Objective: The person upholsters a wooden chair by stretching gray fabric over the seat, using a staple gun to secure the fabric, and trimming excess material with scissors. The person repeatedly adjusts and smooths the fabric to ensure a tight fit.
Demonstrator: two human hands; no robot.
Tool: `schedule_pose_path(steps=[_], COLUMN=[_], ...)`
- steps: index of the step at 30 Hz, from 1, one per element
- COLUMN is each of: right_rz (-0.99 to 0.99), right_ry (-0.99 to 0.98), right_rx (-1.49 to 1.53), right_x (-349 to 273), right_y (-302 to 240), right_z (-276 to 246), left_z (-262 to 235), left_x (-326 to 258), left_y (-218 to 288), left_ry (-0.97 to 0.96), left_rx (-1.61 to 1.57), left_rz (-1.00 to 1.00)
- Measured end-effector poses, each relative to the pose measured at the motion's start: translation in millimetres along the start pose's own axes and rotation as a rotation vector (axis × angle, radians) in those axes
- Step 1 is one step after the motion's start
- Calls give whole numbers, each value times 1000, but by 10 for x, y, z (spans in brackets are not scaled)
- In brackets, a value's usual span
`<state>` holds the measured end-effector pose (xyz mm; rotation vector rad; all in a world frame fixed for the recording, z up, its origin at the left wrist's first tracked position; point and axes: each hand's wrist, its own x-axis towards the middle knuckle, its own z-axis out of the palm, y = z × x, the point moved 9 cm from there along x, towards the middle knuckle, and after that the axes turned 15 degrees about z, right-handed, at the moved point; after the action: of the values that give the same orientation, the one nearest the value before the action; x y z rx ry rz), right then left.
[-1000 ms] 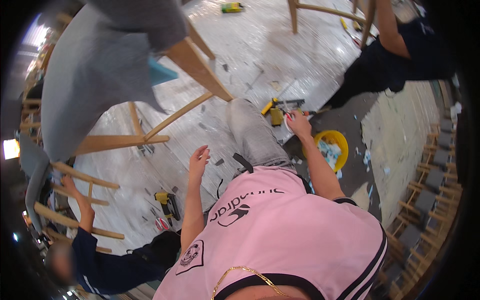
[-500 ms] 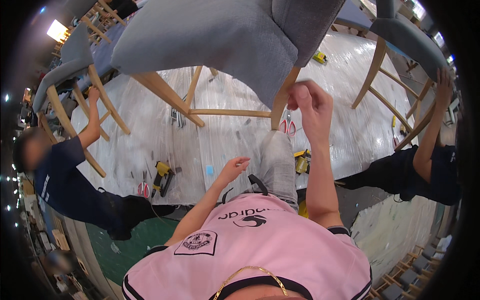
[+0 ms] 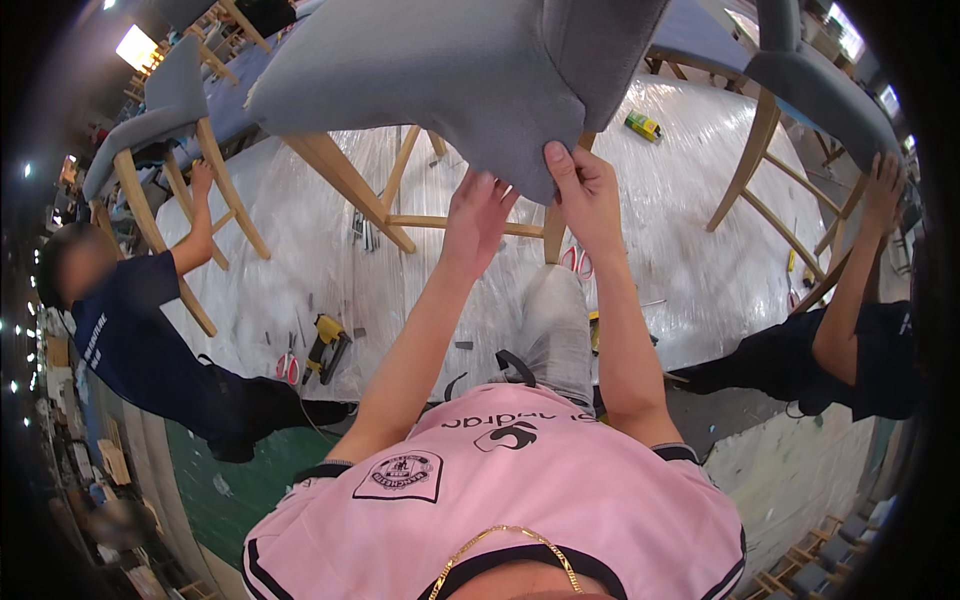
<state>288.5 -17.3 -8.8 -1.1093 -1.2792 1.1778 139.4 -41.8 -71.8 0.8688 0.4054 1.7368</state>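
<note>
A chair with a grey fabric seat (image 3: 400,85) and wooden legs (image 3: 345,180) stands in front of me. At its near right corner, a loose fabric flap (image 3: 530,155) hangs below the seat. My right hand (image 3: 592,200) is closed on the flap's corner, thumb in front, beside the wooden leg. Against the flap's lower left edge, my left hand (image 3: 478,222) has its fingers bent and closed at the cloth; its fingertips are partly hidden and slightly blurred.
Plastic film covers the work table (image 3: 420,300). Red-handled scissors (image 3: 577,262), other scissors (image 3: 288,366) and a yellow-black staple gun (image 3: 326,348) lie on it. One co-worker (image 3: 140,330) handles a chair at left; another (image 3: 860,350) handles one at right.
My left hand has risen from near my lap to the flap's edge. My right hand has moved slightly left and taken hold of the flap, whose corner is now pulled up.
</note>
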Motion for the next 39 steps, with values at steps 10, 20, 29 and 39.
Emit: schedule_pose_path(steps=[10,20,29,39], right_rz=[-16,-317,-598,-588], right_ry=[33,257,590,287], right_rx=[-9,-355,-265,-266], right_x=[-26,-186,-394,-263], right_y=[-158,-269,-366,-412], right_z=[-37,-34,110,-45], left_z=[442,275,224,280], left_x=[224,133,176,214], left_y=[-4,14,15,-151], left_ry=[174,226,186,136], left_rx=[-277,-132,-114,-195], left_rz=[19,70,114,-7])
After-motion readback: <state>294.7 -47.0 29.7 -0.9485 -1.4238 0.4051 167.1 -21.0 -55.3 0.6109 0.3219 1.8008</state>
